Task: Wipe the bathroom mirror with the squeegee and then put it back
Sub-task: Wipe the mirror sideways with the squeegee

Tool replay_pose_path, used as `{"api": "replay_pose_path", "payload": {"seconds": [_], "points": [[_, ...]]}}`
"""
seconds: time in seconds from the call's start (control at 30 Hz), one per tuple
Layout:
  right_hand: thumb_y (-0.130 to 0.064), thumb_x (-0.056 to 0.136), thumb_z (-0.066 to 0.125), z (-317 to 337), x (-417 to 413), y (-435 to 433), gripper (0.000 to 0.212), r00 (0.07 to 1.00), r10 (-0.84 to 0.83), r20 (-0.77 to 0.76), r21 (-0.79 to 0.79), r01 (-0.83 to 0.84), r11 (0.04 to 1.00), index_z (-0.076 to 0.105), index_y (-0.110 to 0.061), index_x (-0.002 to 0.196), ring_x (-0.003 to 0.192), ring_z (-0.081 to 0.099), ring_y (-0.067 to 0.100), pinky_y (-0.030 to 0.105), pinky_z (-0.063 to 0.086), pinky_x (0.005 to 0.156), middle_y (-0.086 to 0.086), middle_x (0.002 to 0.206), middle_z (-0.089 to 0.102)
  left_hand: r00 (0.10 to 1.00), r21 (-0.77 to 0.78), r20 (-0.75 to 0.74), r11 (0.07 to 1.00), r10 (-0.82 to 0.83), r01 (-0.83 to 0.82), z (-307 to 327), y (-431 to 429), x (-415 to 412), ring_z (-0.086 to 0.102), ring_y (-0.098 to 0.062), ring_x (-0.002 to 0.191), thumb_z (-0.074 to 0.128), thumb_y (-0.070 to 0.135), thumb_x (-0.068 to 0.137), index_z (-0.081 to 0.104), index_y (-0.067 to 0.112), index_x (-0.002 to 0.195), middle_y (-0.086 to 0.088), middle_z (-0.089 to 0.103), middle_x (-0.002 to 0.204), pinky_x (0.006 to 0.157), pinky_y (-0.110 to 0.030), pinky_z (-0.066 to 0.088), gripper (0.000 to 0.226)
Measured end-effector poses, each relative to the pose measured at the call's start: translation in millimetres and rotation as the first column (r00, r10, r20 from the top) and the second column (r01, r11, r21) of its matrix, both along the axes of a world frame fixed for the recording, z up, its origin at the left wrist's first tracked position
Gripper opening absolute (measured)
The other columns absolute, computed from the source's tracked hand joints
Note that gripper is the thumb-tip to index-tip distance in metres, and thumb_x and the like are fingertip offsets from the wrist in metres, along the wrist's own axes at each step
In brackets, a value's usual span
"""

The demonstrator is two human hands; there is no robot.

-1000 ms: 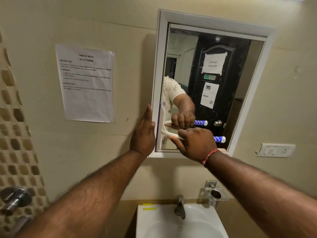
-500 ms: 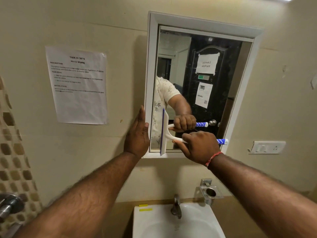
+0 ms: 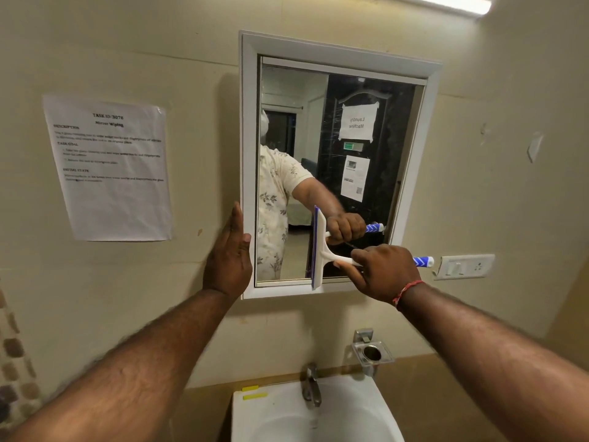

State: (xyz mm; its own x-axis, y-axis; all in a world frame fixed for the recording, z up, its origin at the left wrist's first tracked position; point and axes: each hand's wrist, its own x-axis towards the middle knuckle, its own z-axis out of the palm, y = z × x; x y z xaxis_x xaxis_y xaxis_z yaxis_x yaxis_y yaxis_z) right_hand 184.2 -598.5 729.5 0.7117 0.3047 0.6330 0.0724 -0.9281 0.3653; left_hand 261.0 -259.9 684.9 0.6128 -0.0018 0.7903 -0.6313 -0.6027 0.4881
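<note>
A white-framed mirror (image 3: 248, 129) hangs on the beige wall above a sink. My right hand (image 3: 384, 272) is shut on the handle of a white squeegee (image 3: 320, 247) with a blue blade and a blue-striped grip end. Its blade stands upright against the lower middle of the glass and overlaps the bottom frame. My left hand (image 3: 228, 260) lies flat with fingers together against the frame's lower left edge, holding nothing. The glass reflects the arm, the squeegee and a dark door.
A printed paper sheet (image 3: 110, 169) is taped to the wall left of the mirror. A switch plate (image 3: 465, 266) sits to the right. Below are a white sink (image 3: 277, 413), a tap (image 3: 311, 386) and a metal wall holder (image 3: 372, 352).
My right hand has drawn the squeegee rightward across the lower glass, from the left edge towards the middle. My left hand stays on the frame. The view has shifted.
</note>
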Motion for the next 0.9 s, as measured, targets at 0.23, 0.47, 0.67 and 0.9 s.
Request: {"api": "replay_pose_path", "payload": {"seconds": [0.23,0.47,0.67,0.9], "points": [[-0.083,0.102,0.020,3,-5,-21,0.078,1.000,-0.023,-0.008,0.008,0.023,1.000,0.069,-0.029,0.078,0.048,0.053,0.013,0.032,0.054,0.054,-0.007,0.058,0.056,0.999,0.027,0.039,0.999,0.018,-0.019,-1,1,3,0.035,-0.018,0.165,0.030,0.041,0.117,0.019,0.013,0.181,-0.001,0.027,0.186,0.131,-0.037,0.037,0.071],[-0.078,0.103,0.035,4,-10,-42,0.064,0.998,-0.061,0.010,-0.019,0.061,0.998,0.069,-0.030,0.077,0.045,0.043,0.009,0.026,0.043,0.050,-0.010,0.054,0.049,0.998,0.085,0.039,0.995,0.056,-0.059,-2,0,8,0.029,-0.031,0.172,0.051,0.013,0.119,0.013,0.009,0.180,-0.005,0.023,0.187,0.138,-0.051,0.035,0.072],[-0.080,0.102,0.029,1,-13,-65,0.067,0.994,-0.107,0.014,0.001,0.107,0.994,0.068,-0.031,0.078,0.046,0.050,0.011,0.030,0.054,0.053,-0.010,0.056,0.051,0.997,0.095,0.020,0.993,0.072,-0.074,-2,2,9,0.029,-0.031,0.173,0.049,0.019,0.119,0.013,0.012,0.181,-0.004,0.023,0.188,0.137,-0.053,0.038,0.072],[-0.078,0.103,0.025,6,-19,-86,0.060,0.990,-0.141,0.030,-0.018,0.142,0.990,0.048,-0.034,0.071,0.045,0.052,0.016,0.033,0.056,0.053,-0.009,0.054,0.052,0.997,0.088,0.035,0.993,0.069,-0.072,-1,2,8,0.031,-0.031,0.172,0.051,0.015,0.119,0.014,0.010,0.180,-0.004,0.024,0.187,0.137,-0.054,0.038,0.072]]}}
